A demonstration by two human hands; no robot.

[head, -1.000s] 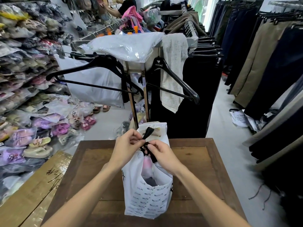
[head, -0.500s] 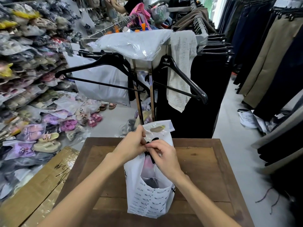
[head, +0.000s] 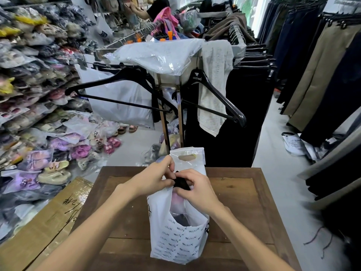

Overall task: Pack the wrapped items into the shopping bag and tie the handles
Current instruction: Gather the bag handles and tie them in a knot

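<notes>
A white printed shopping bag (head: 176, 239) stands upright on the wooden table (head: 240, 194). Wrapped items, pink and dark, show faintly through its side gap (head: 178, 202). The far handle flap with its cut-out (head: 187, 157) sticks up behind my hands. A black ribbon (head: 180, 183) sits at the bag's mouth. My left hand (head: 154, 178) pinches the ribbon and bag top from the left. My right hand (head: 195, 189) grips the ribbon from the right, fingers curled over it. Both hands touch at the knot.
A clothes rack (head: 172, 114) with black hangers and a plastic-covered top stands just behind the table. Bagged sandals (head: 54, 149) pile up on the left floor and shelves. A cardboard box (head: 39, 227) lies left of the table. Hanging trousers (head: 322, 75) line the right aisle.
The loose ribbon end that stuck up a second ago is now pulled down into my hands. Both hands have closed together over the knot. My head has shifted slightly, so the scene sits further right.
</notes>
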